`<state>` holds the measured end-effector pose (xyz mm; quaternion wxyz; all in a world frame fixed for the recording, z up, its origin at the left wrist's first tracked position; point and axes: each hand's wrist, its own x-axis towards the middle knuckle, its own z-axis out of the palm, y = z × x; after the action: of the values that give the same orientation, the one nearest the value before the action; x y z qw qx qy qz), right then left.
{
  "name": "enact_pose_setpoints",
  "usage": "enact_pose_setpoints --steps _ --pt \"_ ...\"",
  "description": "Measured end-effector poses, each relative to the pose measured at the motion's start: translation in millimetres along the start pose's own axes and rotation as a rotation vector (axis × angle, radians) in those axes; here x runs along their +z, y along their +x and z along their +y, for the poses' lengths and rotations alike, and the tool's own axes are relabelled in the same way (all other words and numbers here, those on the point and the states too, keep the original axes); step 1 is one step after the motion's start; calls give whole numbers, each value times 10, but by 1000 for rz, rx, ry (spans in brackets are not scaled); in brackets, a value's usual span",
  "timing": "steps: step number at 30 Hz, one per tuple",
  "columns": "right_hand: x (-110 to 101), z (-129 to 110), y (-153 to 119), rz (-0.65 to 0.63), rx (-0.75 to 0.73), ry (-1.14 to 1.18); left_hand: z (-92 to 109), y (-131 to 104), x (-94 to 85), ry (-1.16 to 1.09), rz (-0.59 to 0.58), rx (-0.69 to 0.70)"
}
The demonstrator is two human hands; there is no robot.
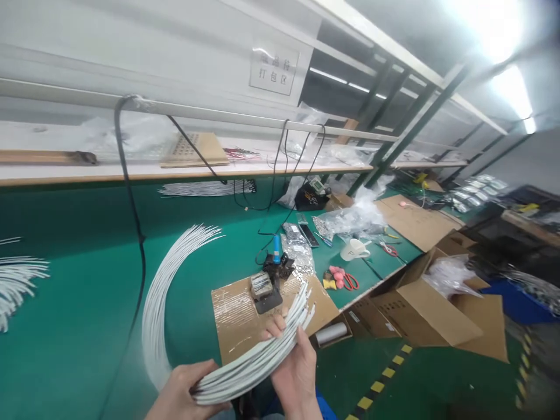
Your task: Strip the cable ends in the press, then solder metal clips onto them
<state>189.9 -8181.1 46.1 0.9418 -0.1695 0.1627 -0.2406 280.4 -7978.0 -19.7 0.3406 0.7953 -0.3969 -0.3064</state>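
The left hand (188, 385) is closing around the lower left end of a bundle of white wires (251, 368), and the right hand (296, 370) is clasping the same bundle toward its upper right end, thumb and fingers pressing it from opposite sides. The bundle is curving up to the right, just on the near side of a cardboard sheet (236, 321). A second bundle (157, 306) is lying in an arc on the green table (100, 251) to the left. A blue-handled tool (276, 248) is standing beyond the cardboard's middle, and farther right a white mug (352, 251) is sitting near red-handled scissors (352, 282)
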Motion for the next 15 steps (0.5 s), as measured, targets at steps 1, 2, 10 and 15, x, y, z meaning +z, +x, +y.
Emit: enact_pose_setpoints --steps 1,2,10,15 --pt "-116 -14 -6 24 -25 24 -9 38 9 28 -14 -38" --pt "-229 -10 -24 43 -45 40 -23 88 24 54 -26 -79" --pt "-812 202 -272 236 -156 -49 -212 707 99 76 -231 -203" --pt "-1264 72 -125 508 -241 -54 -180 656 145 85 -331 -112"
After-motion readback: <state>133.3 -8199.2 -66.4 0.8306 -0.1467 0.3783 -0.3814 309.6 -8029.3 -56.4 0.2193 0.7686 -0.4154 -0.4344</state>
